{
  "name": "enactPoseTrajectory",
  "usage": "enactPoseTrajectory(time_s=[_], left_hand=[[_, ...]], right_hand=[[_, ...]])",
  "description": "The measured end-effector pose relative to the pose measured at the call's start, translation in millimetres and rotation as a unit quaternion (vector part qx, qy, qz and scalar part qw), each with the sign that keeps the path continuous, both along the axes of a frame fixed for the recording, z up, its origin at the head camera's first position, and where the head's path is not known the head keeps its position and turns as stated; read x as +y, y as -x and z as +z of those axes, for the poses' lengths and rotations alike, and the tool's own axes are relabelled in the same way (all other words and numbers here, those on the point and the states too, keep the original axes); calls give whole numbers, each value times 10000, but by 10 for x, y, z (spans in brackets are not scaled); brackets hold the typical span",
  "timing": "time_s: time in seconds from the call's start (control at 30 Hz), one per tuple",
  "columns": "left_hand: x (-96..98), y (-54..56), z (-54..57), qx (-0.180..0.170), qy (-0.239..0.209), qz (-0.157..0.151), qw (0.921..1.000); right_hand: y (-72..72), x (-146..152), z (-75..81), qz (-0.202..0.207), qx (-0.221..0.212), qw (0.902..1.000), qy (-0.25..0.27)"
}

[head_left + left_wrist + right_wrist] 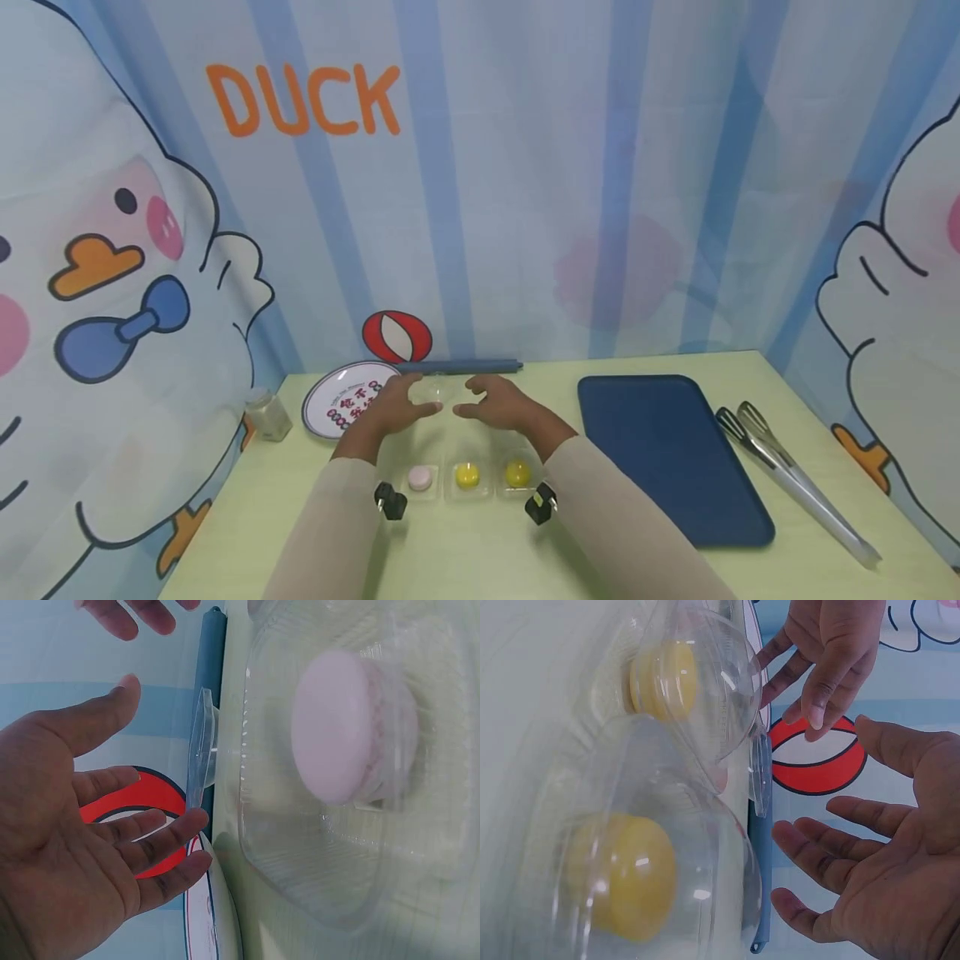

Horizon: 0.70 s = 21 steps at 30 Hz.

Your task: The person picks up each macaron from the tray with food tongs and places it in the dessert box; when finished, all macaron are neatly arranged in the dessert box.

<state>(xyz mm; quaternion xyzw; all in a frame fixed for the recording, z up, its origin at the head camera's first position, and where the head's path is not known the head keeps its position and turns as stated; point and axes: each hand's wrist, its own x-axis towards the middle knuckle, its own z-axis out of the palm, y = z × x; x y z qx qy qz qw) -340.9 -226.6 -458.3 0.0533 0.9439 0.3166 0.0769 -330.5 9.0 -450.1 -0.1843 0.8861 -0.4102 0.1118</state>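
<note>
Both hands hover over the back of the table, palms facing each other, with nothing held. The left hand [396, 406] has loosely bent fingers, close to a clear plastic lid [201, 754] lying near the back edge. Across from it, the right hand [501, 403] has its fingers spread and slightly bent. Nearer the front, below the forearms, stand three clear plastic boxes in a row. The left one holds a pink macaron [420, 477]; a yellow macaron [467, 476] sits in the middle one and another yellow macaron [517, 473] in the right one. Clear domes [731, 682] cover the yellow ones.
A white plate with red print [348, 400] and a small jar [267, 415] stand at the back left. Along the back edge lies a blue-grey rod [465, 366]. To the right are a dark blue tray [667, 458] and metal tongs [806, 492].
</note>
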Motion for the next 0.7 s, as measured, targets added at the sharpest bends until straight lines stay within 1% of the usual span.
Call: enactPoseTrajectory(time_s=[0.07,0.17,0.33,0.47,0.6,0.7], left_hand=[[-1,41,-28,-52,16,36,10000],[-7,102,-69,-38,40,2,10000],[-17,135,-41,-27,57,-65,10000],[-25,155,-21,-167,144,-76,9997],[-33,198,-39,-284,205,-154,9993],[-29,227,-60,-279,236,-219,9991]], right_hand=[[28,-25,11,-14,-53,9999,-92],[66,-61,12,-25,-173,9995,-253],[140,-107,-25,-56,-274,9976,-636],[196,-123,-44,-18,-340,9951,-931],[237,-146,-43,108,-409,9939,-1020],[249,-173,-43,226,-435,9934,-1040]])
